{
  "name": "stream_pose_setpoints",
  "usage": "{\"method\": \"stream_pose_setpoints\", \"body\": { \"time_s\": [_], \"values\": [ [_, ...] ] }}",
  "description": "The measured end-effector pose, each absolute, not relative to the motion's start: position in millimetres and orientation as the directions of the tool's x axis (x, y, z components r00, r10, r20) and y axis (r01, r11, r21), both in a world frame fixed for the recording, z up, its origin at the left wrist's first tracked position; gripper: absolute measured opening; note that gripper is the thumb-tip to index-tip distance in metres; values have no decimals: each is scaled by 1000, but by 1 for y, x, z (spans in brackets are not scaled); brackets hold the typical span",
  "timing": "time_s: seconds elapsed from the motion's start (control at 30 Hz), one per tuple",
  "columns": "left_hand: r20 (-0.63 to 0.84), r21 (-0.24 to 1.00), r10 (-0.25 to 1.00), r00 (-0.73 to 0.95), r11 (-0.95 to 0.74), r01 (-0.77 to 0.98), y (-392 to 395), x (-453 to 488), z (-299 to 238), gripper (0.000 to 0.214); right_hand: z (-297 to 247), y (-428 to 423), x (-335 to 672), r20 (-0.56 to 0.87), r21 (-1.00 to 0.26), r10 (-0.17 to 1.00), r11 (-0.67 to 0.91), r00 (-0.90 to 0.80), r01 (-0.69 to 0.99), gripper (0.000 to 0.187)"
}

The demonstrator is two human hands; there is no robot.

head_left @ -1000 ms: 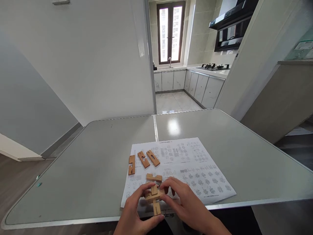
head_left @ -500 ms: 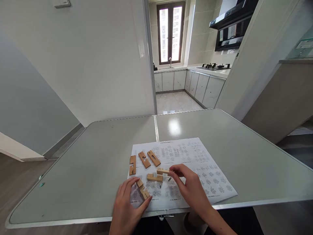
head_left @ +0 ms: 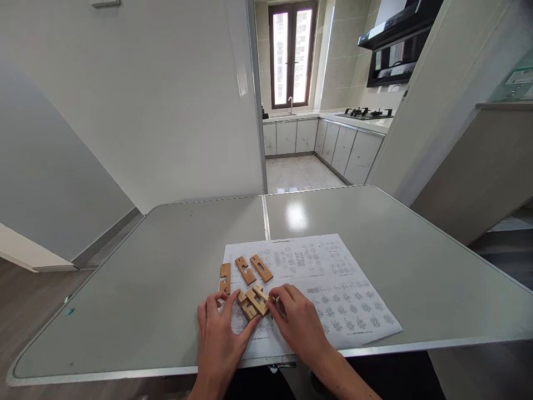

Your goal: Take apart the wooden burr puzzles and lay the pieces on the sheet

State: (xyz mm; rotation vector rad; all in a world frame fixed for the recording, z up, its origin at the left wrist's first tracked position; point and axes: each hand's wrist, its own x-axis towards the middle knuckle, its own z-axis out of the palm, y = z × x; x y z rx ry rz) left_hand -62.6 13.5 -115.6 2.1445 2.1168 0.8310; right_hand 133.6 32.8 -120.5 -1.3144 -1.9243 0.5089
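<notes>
Near the table's front edge, my left hand grips a notched wooden puzzle block by its ends, between thumb and fingers. Close against its right side is a second notched block. My right hand pinches the near end of a third, lighter wooden puzzle block, which slants at the right of the other two. Whether it rests on the middle block or beside it I cannot tell. All lie over a printed sheet covered with small line drawings; my fingertips partly hide the blocks.
Beyond my hands lie three flat, cut-out wooden pieces with inked numbers: one on the left, a middle one and one on the right. The grey table has a metal rim and a centre seam.
My right hand has moved left and nearer with its block. The block that lay apart in the middle now sits against the left-hand block. My left hand has shifted slightly right.
</notes>
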Motion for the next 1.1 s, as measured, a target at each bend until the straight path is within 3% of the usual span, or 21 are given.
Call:
{"method": "stream_pose_setpoints", "body": {
  "time_s": [0.17, 0.33, 0.53, 0.7, 1.1],
  "values": [
    [329, 375, 943, -40, -91, 922, 20, -74, -114, 61, -116, 36, 137, 308, -777, 918, 394, -249, 491, 12],
    [267, 537, 962, -58, -98, 838, 20, -95, -106, 66, -117, 37, 175, 261, -864, 951, 306, -166, 400, 23],
    [197, 679, 957, -212, 23, 734, 29, -116, -100, 55, -127, 31, 226, 57, -938, 998, 55, -4, 342, 33],
    [112, 828, 951, -288, 71, 556, 35, -120, -97, 38, -131, 26, 233, 69, -938, 997, 78, -40, 338, 34],
    [80, 814, 973, -219, 63, 577, 28, -125, -96, 41, -132, 23, 228, 128, -941, 992, 128, -20, 313, 40]
  ]
}}
